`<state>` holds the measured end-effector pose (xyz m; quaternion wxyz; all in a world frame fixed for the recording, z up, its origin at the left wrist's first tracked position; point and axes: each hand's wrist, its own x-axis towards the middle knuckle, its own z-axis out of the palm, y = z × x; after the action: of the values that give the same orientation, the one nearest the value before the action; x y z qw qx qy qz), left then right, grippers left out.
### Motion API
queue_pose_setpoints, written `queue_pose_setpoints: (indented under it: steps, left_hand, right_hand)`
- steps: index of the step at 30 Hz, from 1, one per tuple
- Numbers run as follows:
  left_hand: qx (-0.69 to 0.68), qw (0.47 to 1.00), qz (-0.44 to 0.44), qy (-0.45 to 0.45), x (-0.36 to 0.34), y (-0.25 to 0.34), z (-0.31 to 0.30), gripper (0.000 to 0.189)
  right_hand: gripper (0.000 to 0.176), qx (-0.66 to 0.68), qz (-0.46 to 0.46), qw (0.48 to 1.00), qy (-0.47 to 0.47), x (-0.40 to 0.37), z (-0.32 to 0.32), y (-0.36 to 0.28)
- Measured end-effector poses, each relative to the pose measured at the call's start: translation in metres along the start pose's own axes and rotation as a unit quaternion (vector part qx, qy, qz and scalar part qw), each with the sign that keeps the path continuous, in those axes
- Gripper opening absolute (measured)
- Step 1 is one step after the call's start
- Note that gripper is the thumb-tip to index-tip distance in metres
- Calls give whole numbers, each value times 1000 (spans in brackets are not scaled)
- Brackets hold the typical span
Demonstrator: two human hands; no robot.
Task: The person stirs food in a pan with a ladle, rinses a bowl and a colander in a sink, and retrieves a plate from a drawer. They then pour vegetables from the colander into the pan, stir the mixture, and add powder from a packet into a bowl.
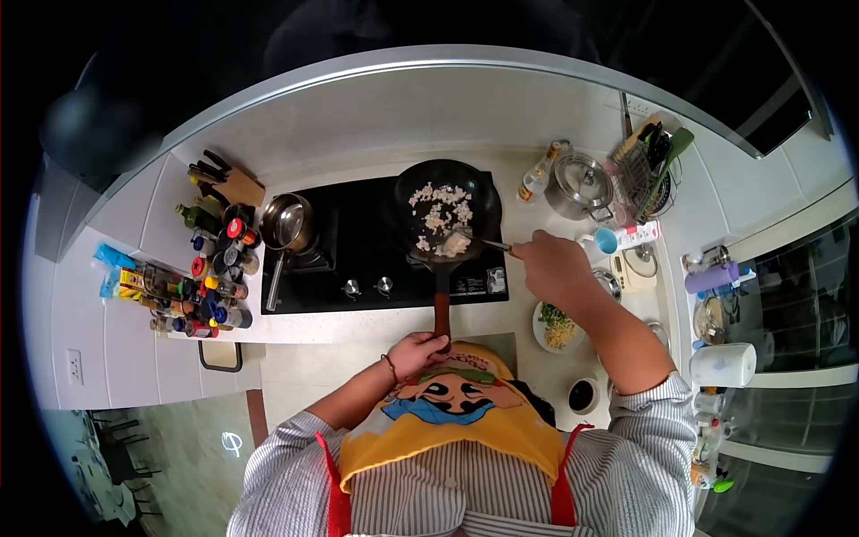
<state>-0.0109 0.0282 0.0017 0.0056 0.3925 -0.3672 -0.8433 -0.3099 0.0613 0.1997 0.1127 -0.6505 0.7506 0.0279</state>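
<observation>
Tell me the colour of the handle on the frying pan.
The frying pan's handle is reddish brown, seen best in the head view.

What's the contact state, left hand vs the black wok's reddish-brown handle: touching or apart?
Touching. Head view shows it: the bare left hand has its grip on the near end of the reddish-brown handle.

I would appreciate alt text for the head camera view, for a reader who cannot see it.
A left hand holds the brown handle of a dark pan; the right hand holds a utensil amid its pale food pieces. Bottles crowd the counter at left; a steel pot and plate of chopped food sit at right.
</observation>
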Motion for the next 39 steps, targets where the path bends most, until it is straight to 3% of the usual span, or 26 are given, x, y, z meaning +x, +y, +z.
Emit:
queue_pose_setpoints:
  steps: [3, 9, 12, 14, 16, 19, 23, 29, 32, 35, 39]
  left_hand:
    - [9, 1000, -6, -4, -2, 1, 1, 45]
    - [6, 1000, -12, 13, -8, -4, 4, 44]
    - [1, 1000, -4, 9, -6, 6, 4, 43]
    - [27, 1000, -9, 10, -10, 7, 6, 42]
    - [4, 1000, -14, 16, -11, 10, 7, 42]
    - [15, 1000, -19, 5, -4, 3, -2, 43]
    - [5, 1000, 0, -10, 1, -3, -4, 42]
    - [24, 1000, -7, -12, -7, 0, -3, 43]
    - [-2, 1000, -5, -7, -3, 7, 0, 44]
    - [8, 1000, -16, -3, -3, 4, -1, 42]
    - [2, 1000, -13, 11, -8, 4, 3, 43]
  right_hand:
    - [34, -10, -21, 999, 29, 23, 34, 5]
    - [31, 106, 39, 984, 139, 79, 80, 35]
    - [29, 145, 49, 981, 117, 77, 112, 28]
    - [28, 155, 33, 985, 60, 54, 70, 20]
    - [28, 48, 7, 999, 22, 31, 21, 15]
    - [28, 0, -11, 1000, 10, 4, -28, 18]
    - [36, -48, -13, 999, 8, 28, 21, 33]
    - [40, -52, 9, 995, 81, 53, 35, 52]
    - [32, -90, -50, 981, 163, 72, 59, 67]
    - [34, -80, -86, 978, 170, 70, 58, 73]
    - [38, 3, -35, 984, 173, 75, 69, 70]
